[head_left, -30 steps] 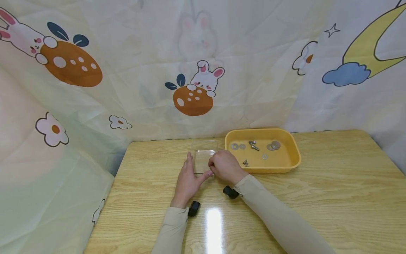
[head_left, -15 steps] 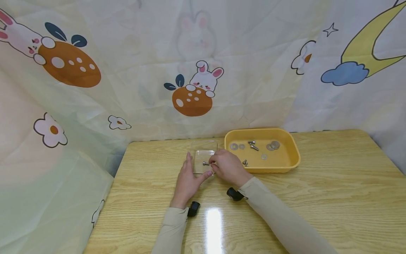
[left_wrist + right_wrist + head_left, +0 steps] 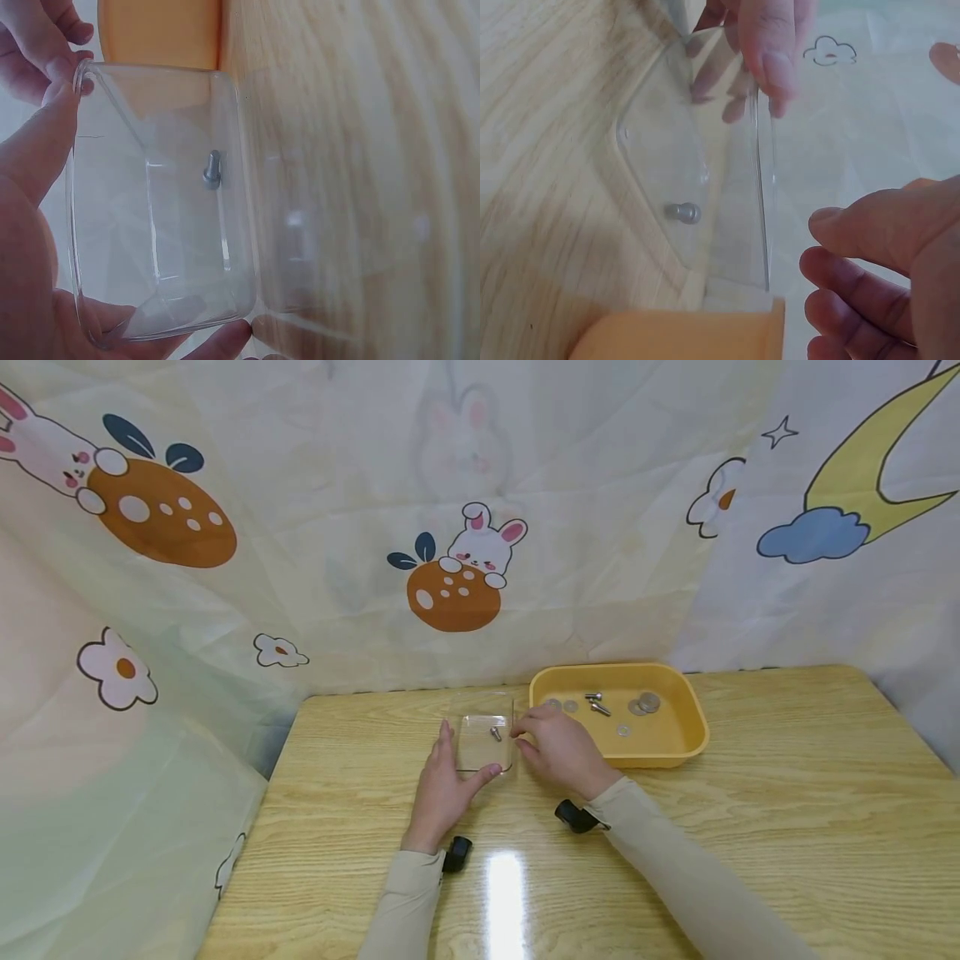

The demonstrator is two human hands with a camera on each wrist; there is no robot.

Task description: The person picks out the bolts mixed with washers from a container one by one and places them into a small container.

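Note:
A clear plastic box [image 3: 477,753] stands on the table with one metal screw [image 3: 496,733] lying on its floor, which the left wrist view also shows. My left hand [image 3: 442,789] grips the box, its thumb at the near right corner and its fingers along the left side. Just right of the box, above the yellow tray's left edge, hovers my right hand [image 3: 561,750]. In the right wrist view its loosely bent fingers [image 3: 862,285] and thumb hold nothing and stay apart from the box.
The yellow tray [image 3: 678,737] sits right of the box, close beside it. Inside are a few screws [image 3: 600,708] and several flat washers [image 3: 648,702]; my right hand hides its near left corner. A printed cloth [image 3: 337,610] hangs behind the table.
A screw has left my right hand's fingers and now lies in the clear box. My right hand has drawn back to the right, over the tray's edge. The left hand stays put.

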